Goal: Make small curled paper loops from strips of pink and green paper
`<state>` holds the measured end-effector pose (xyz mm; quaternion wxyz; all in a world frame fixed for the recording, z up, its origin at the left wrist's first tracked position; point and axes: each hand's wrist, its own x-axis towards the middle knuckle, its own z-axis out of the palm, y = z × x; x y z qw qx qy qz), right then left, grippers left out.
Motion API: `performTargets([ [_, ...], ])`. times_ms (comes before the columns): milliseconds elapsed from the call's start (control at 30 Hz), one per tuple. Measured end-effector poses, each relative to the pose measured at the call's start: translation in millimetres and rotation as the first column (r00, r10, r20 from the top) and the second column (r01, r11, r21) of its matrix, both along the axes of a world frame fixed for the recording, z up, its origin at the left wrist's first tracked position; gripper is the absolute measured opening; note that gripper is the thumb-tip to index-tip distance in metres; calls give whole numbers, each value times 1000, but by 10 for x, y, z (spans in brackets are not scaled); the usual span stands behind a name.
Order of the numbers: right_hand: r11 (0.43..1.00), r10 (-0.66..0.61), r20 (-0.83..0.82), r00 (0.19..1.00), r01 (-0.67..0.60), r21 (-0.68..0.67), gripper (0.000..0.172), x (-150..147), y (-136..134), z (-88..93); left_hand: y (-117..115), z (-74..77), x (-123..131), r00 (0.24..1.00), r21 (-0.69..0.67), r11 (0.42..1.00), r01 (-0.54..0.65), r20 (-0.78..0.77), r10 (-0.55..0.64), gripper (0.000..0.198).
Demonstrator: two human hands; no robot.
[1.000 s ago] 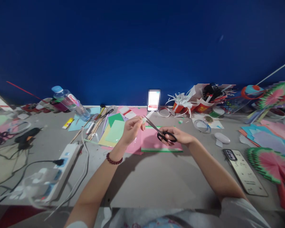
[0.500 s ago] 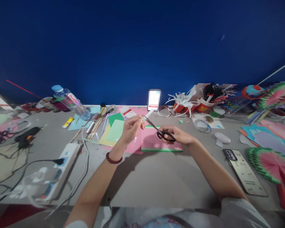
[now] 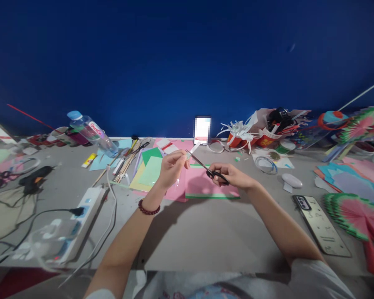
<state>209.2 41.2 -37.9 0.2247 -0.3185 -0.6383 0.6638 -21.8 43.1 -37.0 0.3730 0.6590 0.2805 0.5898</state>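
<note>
My left hand (image 3: 173,168), a beaded bracelet on its wrist, is closed in a pinch around a small pale piece of paper (image 3: 188,155), most of it hidden by the fingers. My right hand (image 3: 231,176) grips scissors (image 3: 209,169) by their black handles. Their blades point up and left, nearly together, with the tips at the paper beside my left fingertips. Below both hands lies a pink sheet (image 3: 212,185) with green strips along its edges. Green and pale green papers (image 3: 149,170) lie left of it.
A phone (image 3: 202,131) stands against the blue wall. To the left are a tilted bottle (image 3: 95,135), wooden sticks (image 3: 127,162) and a power strip (image 3: 81,224) with cables. On the right are red cups (image 3: 266,139), a white mouse (image 3: 292,181), another phone (image 3: 322,226) and folded paper fans (image 3: 358,216).
The scissors' handles have closed somewhat in my right hand and the blades have come closer together. My left hand keeps nearly the same place and pinch.
</note>
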Motion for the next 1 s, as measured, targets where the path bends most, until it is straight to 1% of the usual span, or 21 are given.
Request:
performTargets([
  [233,1000,-26,8,1000,26,2,34,-10,-7,-1,-8,8,-3,1000,-2,1000,-12,-11,12,38],
  [600,999,-54,44,998,54,-1,38,-42,-13,42,-26,24,-2,997,-34,998,-53,-51,51,37],
  [733,999,-41,38,998,40,6,37,-39,-13,47,-30,26,-2,996,-36,998,-60,-63,57,38],
  [1000,1000,-23,3,1000,23,11,35,-24,1,-4,-24,20,-4,996,-39,997,-63,-59,61,37],
])
